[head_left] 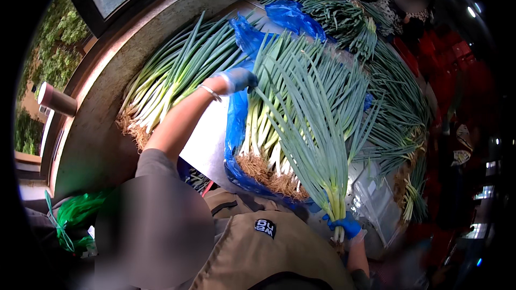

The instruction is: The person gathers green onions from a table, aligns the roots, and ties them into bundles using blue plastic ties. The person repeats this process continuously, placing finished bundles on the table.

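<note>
In a blue glove, my right hand (346, 226) grips a bunch of green onions (324, 153) low on the white stems, near the roots. The leaves of that bunch fan out away from me. My left hand (239, 79), also gloved, is closed at the tip of a long leaf on the bunch's left side; its fingertips are partly hidden. Underneath lies a pile of green onions (263, 123), roots toward me, on a blue plastic sheet (236, 121). Left of my forearm rests another heap of green onions (183, 70).
More green onions (398, 94) line the right side and far end. Clear plastic bags (372, 198) lie right of the held bunch. A low wall (102, 107) and window bound the left, with a pinkish cylinder (56, 99) on the ledge. Someone (411, 5) is at the far right.
</note>
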The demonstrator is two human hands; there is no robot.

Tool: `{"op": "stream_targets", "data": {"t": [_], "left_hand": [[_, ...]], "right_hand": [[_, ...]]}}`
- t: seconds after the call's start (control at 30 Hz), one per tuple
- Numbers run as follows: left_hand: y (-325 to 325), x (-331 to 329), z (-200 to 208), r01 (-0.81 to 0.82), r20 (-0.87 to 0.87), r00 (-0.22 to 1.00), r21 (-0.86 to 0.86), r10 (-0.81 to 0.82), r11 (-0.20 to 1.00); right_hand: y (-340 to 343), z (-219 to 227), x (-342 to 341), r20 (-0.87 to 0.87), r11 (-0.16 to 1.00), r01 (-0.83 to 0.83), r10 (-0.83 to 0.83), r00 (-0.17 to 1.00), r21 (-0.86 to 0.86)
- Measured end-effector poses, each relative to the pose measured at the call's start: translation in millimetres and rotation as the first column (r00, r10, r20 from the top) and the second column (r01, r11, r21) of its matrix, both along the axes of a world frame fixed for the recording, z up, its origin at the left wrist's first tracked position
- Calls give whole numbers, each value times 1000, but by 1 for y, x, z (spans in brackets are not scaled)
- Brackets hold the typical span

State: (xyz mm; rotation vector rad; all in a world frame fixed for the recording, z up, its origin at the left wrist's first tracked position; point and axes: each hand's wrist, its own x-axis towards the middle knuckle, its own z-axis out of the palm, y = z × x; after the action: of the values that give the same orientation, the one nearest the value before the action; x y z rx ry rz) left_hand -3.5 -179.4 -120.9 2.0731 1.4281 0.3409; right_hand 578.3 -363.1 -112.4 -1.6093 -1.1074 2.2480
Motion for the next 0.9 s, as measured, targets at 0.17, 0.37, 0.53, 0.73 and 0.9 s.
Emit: {"op": "stream_targets", "data": {"t": [0.17, 0.37, 0.53, 0.73, 0.9], "left_hand": [[7, -55, -31, -760, 663, 394, -154, 636, 631], [-4, -68, 33, -812, 726, 229, -226, 649, 538], [-40, 6, 96, -363, 811, 323, -370, 488, 855], [-36, 54, 100, 4, -571, 809, 240, 138, 971], [-18, -12, 45, 50, -178, 984, 268, -2, 962]], "right_hand": [[7, -21, -13, -22, 993, -46, 44, 999, -107], [7, -5, -25, -19, 997, -39, 38, 999, -73], [4, 5, -31, 4, 999, -31, 31, 1000, -32], [3, 10, -31, -7, 999, -53, 53, 999, 13], [2, 8, -31, 2, 996, -48, 48, 999, 71]]}}
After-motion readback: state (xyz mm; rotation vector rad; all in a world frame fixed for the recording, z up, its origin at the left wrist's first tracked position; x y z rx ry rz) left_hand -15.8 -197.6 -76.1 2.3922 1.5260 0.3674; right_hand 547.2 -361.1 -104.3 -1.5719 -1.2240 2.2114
